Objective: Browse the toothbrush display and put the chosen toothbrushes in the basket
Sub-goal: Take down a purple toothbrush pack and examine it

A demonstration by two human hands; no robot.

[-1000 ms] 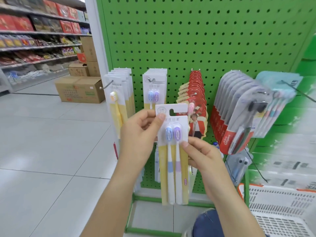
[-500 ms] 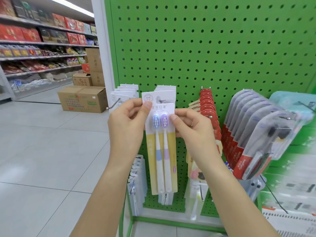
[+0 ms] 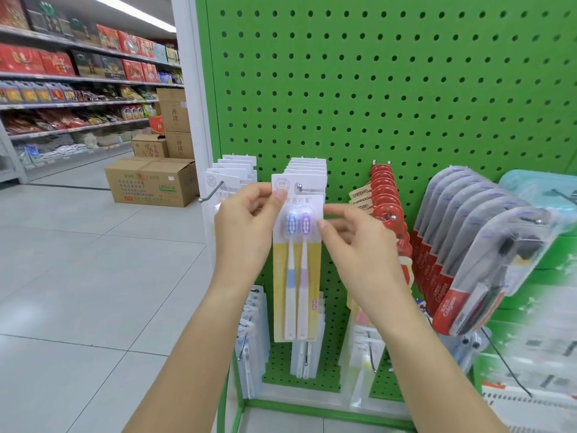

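A: Position of the twin toothbrush pack (image 3: 296,260)?
B: Held upright in front of the green pegboard (image 3: 406,89), top edge level with the peg hook (image 3: 300,186) of its own row; card hole on or off the hook, cannot tell.

A: Hands?
B: Left hand (image 3: 243,232) pinching the upper left corner of the card, thumb on the front face. Right hand (image 3: 359,245) pinching the right edge beside the two brush heads, fingers curled behind.

A: Handling estimate?
B: Probably very light. Thin card backing, likely to flex if gripped low; clear blister over the heads stiffer, likely slick. Not fragile.

A: Best hold?
B: Top of the card near the hang hole, or across both edges at the blister, as now. Avoid the long lower end, probably floppy.

A: Neighbours?
B: Red Colgate packs (image 3: 449,276) hanging close on the right, red-topped packs (image 3: 385,195) just behind the right hand. White basket (image 3: 530,410) only partly visible, lower right, well apart from the pack.
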